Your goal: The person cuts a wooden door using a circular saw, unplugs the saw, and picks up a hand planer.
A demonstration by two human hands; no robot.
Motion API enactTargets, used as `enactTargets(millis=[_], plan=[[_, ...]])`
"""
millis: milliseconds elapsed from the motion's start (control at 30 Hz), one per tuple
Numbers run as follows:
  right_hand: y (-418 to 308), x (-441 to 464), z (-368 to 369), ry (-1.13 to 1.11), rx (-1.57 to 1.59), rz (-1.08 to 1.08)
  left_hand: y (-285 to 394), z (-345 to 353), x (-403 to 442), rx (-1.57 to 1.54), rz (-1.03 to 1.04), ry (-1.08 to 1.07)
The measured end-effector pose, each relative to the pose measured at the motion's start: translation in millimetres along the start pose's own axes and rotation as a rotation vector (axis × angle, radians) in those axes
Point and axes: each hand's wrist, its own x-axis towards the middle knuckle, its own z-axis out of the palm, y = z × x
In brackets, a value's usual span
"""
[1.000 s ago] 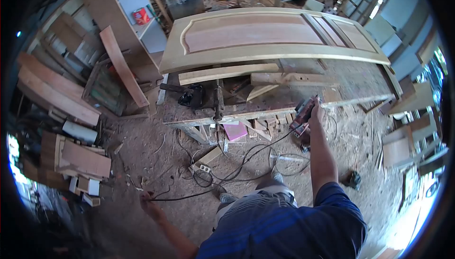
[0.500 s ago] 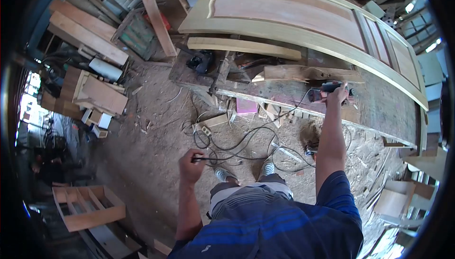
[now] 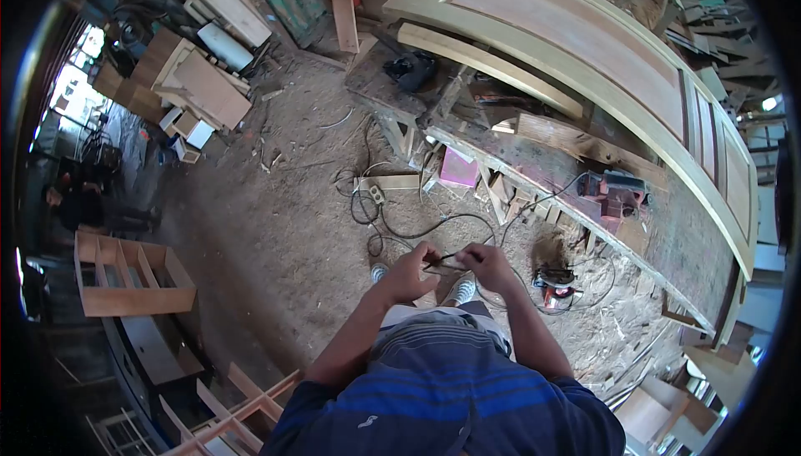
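My left hand [image 3: 415,272] and my right hand [image 3: 488,266] are close together in front of my body, fingers closed on a dark power cord [image 3: 442,262]. A short stretch of it shows between them; whether its plug is inside a hand I cannot make out. On the workbench [image 3: 667,243] to the right sits a red and black power tool [image 3: 615,192], with a cord running off its left side. A power strip [image 3: 376,195] lies on the ground beyond my hands, among loops of cable.
A large panelled wooden door [image 3: 567,22] lies across the bench, beside a rough plank [image 3: 584,141]. On the ground at right is another red and black power tool [image 3: 556,287]. A wooden frame with compartments [image 3: 138,302] stands at left, near a seated person [image 3: 100,206].
My right hand has let go of the power tool on the bench and come back to the cord. My left hand has moved right and away from my body to meet it. The view has turned left.
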Motion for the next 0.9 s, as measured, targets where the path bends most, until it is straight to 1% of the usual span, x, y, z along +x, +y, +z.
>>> enactTargets(millis=[33,100,133,167,200,233,267,300,333,367,400,433,500,567,667,733,900], plan=[[-3,5,-13,-0.006,-0.168,-0.016,-1,-13,-7,0.077,0.071,0.063],[-17,11,-38,-0.088,-0.367,0.003,3,-57,-17,0.235,0.22,0.176],[-33,9,-47,-0.035,-0.465,-0.055,27,-94,-21,0.177,0.276,0.326],[-48,4,-56,0.013,-0.564,-0.101,81,-136,-41,0.222,0.309,0.509],[-58,4,-66,0.051,-0.782,-0.137,118,-183,-55,0.49,0.586,0.73],[-71,7,-74,0.094,-1.001,-0.176,169,-220,-93,0.724,0.615,0.984],[-110,0,-86,0.192,-0.762,-0.301,202,-254,-120,0.79,0.772,1.148],[-146,-1,-94,0.286,-0.524,-0.438,231,-280,-149,0.806,1.04,1.185],[-132,-8,-122,0.578,-0.1,-0.503,256,-300,-172,0.84,1.302,1.113],[-171,-26,-130,0.723,-0.116,-0.621,275,-313,-185,0.88,1.499,0.981],[-214,-44,-128,0.829,-0.223,-0.77,287,-319,-191,0.898,1.647,0.842],[-252,-55,-121,0.864,-0.333,-0.892,295,-324,-193,0.908,1.737,0.721],[-315,-56,-93,0.787,-0.545,-1.048,294,-335,-191,0.901,1.814,0.569],[-359,-35,-53,0.615,-0.744,-1.078,286,-351,-190,0.875,1.836,0.517],[-399,18,6,0.345,-0.968,-1.009,269,-380,-190,0.833,1.836,0.504],[-413,53,39,0.223,-1.072,-0.934,262,-400,-191,0.813,1.832,0.513],[-428,113,85,0.103,-1.204,-0.819,229,-444,-190,0.786,1.842,0.523]])
